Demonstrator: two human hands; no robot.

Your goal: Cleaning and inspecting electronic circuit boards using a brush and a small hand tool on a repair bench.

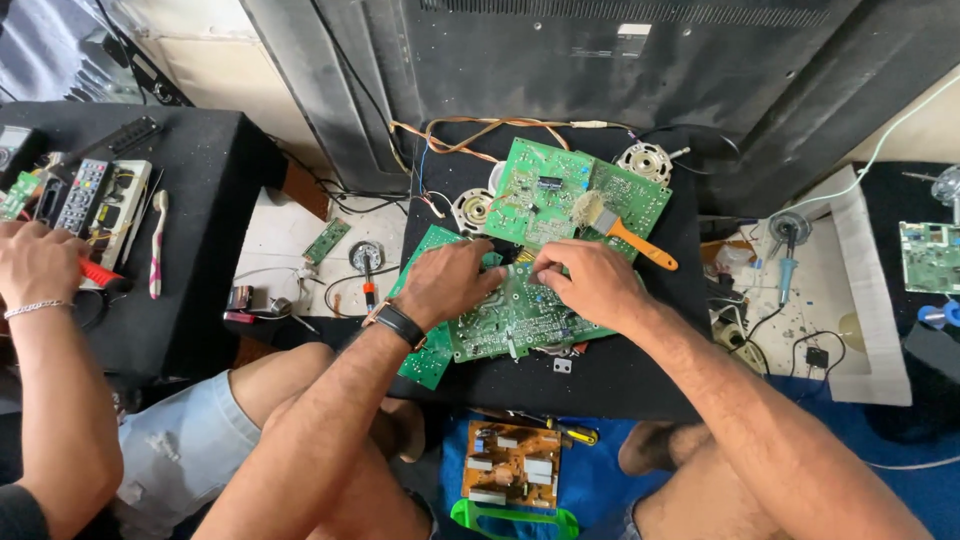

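Two hands on one green circuit board [505, 320] — that's your setup. Your left hand [447, 283], with a black watch [400, 323] on the wrist, lies palm down on the board's left half, fingers curled against it. Your right hand [588, 281] presses on the board's upper middle, fingertips bunched together at one small spot; whether something is pinched in that grip you cannot tell, too small to make out. The board lies flat on a black desk [620, 375], tilted a little, its lower left corner reaching past the desk's edge above your knee.

Just behind it a second green board [560, 190] lies flat, touching or overlapping the first at its near edge. A brush with an orange handle [625, 237] rests across that second board, bristles on it, handle pointing right. Two round motor parts sit on the desk — one [472, 210] left of the second board, one [645, 162] at its upper right. A big dark panel [600, 60] leans behind everything.

Below the desk, on blue cloth, lie a brown circuit board [510, 463] and a green plastic piece [515, 520].

Far left, another person's hand [38, 262] grips a red-handled tool [100, 273] near a remote control [82, 193].
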